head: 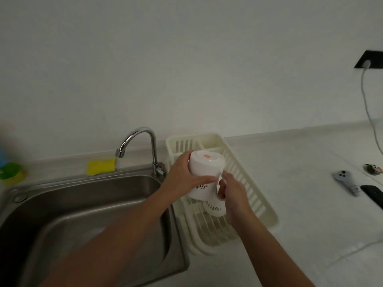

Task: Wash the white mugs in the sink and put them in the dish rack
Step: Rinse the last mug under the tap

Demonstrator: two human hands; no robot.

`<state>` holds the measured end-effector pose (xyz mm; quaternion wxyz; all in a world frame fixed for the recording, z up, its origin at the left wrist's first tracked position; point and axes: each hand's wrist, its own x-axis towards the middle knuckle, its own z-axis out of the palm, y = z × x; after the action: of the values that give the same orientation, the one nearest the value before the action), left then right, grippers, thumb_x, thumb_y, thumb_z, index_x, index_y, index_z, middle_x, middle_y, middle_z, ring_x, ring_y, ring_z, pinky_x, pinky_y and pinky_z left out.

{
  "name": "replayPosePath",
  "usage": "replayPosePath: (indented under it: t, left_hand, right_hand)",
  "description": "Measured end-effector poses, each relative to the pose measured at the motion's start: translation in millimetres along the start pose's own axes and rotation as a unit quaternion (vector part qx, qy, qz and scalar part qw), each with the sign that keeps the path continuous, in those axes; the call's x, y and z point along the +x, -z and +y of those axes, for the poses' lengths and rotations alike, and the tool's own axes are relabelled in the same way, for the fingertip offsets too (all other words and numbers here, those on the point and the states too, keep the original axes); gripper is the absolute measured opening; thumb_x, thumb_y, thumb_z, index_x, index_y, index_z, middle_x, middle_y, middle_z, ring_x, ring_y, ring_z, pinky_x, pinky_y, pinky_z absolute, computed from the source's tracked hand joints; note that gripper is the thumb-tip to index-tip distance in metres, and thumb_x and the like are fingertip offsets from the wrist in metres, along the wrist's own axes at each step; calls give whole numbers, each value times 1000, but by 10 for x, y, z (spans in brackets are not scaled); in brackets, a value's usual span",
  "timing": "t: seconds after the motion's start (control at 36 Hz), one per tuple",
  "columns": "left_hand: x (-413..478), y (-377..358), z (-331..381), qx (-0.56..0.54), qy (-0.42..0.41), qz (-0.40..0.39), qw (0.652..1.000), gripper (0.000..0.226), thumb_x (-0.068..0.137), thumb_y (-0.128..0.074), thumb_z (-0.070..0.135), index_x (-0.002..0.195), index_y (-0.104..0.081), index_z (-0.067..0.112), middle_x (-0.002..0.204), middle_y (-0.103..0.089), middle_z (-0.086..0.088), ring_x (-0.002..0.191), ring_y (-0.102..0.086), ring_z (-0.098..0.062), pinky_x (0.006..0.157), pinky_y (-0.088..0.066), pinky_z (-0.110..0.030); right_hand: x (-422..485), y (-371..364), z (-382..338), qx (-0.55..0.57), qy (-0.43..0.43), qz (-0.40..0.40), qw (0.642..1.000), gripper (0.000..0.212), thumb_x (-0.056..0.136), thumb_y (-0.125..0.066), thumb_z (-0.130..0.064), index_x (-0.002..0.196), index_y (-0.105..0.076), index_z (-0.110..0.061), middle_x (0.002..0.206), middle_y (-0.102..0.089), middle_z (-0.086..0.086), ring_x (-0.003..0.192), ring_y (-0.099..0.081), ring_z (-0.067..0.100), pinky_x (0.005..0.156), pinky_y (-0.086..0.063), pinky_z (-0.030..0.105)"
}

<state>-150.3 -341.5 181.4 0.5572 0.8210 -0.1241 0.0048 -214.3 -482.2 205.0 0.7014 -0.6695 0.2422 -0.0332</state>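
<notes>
A white mug (204,168) is held upside down over the left part of the cream dish rack (257,195), its base with a small orange sticker facing up. My left hand (182,179) wraps the mug's body from the left. My right hand (232,191) pinches its handle on the right side. A second white mug (214,207) with dark lettering rests in the rack just below, partly hidden by the held mug and my right hand. The steel sink (87,214) lies to the left; what shows of its basin holds no mug.
A chrome faucet (143,141) arches over the sink's back edge, with a yellow sponge (101,166) beside it. Green and blue items (8,170) sit at far left. On the right counter lie a grey controller (346,181), a black phone (373,195) and a white cable (371,112).
</notes>
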Motion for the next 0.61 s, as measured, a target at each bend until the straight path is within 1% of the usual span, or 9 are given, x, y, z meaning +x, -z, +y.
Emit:
replayPosePath:
  t: [0.08, 0.17, 0.25, 0.28, 0.33, 0.42, 0.53, 0.58, 0.61]
  left_hand:
    - [37, -93, -9, 25, 16, -15, 999, 91, 46, -86, 65, 124, -51, 35, 119, -59, 15, 106, -60, -6, 89, -57, -38]
    - [64, -154, -46, 54, 36, -36, 997, 92, 57, -89, 53, 134, -45, 31, 125, -55, 11, 108, -57, -10, 87, -54, -32]
    - [84, -182, -88, 65, 45, -50, 996, 93, 61, -89, 49, 138, -40, 30, 127, -52, 10, 109, -55, -10, 76, -47, -20]
    - [100, -183, -97, 67, 46, -53, 995, 92, 61, -89, 49, 137, -41, 31, 126, -52, 10, 108, -55, -9, 73, -46, -19]
    - [142, -177, -108, 75, 50, -60, 994, 91, 59, -90, 48, 134, -42, 31, 125, -53, 9, 106, -56, -8, 73, -48, -20]
    - [197, -176, -119, 88, 54, -66, 992, 90, 58, -91, 48, 132, -42, 30, 124, -54, 7, 105, -57, -11, 80, -53, -28]
    - [203, -181, -123, 89, 52, -52, 993, 92, 57, -90, 52, 132, -42, 30, 124, -55, 9, 105, -57, -11, 78, -51, -24]
    - [188, -193, -123, 86, 50, -42, 994, 94, 55, -89, 57, 133, -42, 31, 124, -55, 11, 106, -58, -11, 81, -52, -26]
    - [179, -202, -123, 81, 50, -40, 995, 96, 55, -89, 58, 134, -42, 31, 124, -55, 12, 106, -58, -11, 80, -52, -25]
  right_hand:
    - [110, 76, 78, 37, -54, -4, 998, 33, 98, -50, -28, 67, -51, -18, 45, -43, -10, 45, -35, 9, 54, -34, 26]
    - [208, 124, 169, 57, -102, -10, 993, 28, 98, -49, -27, 72, -53, -17, 49, -43, -6, 48, -34, 11, 54, -33, 26]
    - [255, 138, 228, 74, -122, -16, 990, 23, 98, -49, -26, 79, -55, -15, 53, -43, -4, 48, -34, 12, 53, -32, 26]
    - [259, 135, 234, 82, -124, -15, 989, 21, 98, -49, -25, 82, -56, -14, 55, -43, -3, 48, -33, 11, 52, -32, 25]
    - [262, 128, 231, 85, -123, -16, 989, 22, 98, -50, -26, 83, -56, -12, 56, -44, -2, 47, -34, 11, 52, -32, 25]
    - [276, 124, 218, 28, -106, -19, 994, 28, 99, -49, -31, 77, -54, -14, 57, -45, -2, 49, -38, 11, 52, -33, 24]
    - [264, 130, 228, -47, -36, -23, 998, 32, 98, -51, -31, 69, -51, -19, 58, -49, -5, 54, -45, 11, 57, -35, 25]
    - [279, 153, 241, -82, 15, -19, 996, 34, 98, -51, -30, 66, -51, -17, 62, -53, -4, 58, -49, 12, 59, -38, 26]
    - [295, 165, 246, -108, 38, -14, 993, 35, 98, -50, -31, 67, -52, -16, 65, -55, -2, 61, -51, 14, 60, -39, 27]
